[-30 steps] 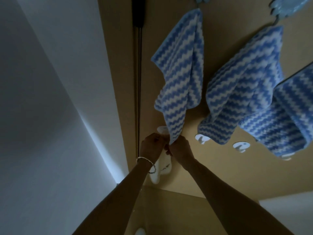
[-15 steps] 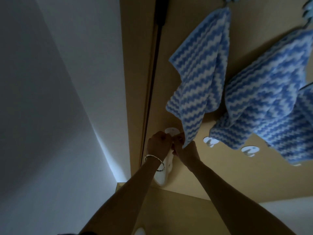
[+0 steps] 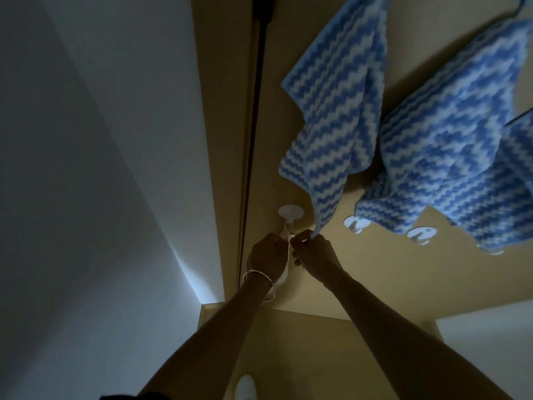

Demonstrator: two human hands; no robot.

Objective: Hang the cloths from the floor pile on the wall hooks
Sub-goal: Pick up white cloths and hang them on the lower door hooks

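Note:
A blue-and-white zigzag cloth (image 3: 337,116) drapes along the tan wall panel (image 3: 225,140). My right hand (image 3: 313,252) pinches its pointed corner. A white round wall hook (image 3: 290,212) sits just left of that corner, its stem running toward my hands. My left hand (image 3: 266,256), wearing a thin bangle, is closed around the hook's stem and touches the right hand. Whether the cloth's corner is on the hook is hidden by my fingers. Two more zigzag cloths (image 3: 461,131) hang to the right.
Two other white hooks (image 3: 356,223) (image 3: 421,233) show below the right cloths. A dark rod (image 3: 253,125) runs along the panel's left side. A pale white wall (image 3: 101,168) fills the left. A white rounded object (image 3: 245,388) sits at the bottom edge.
The hook's round base, half covered before, now shows in full above my hands. Both hands stay together at the cloth's corner, and the view has shifted so everything sits further right.

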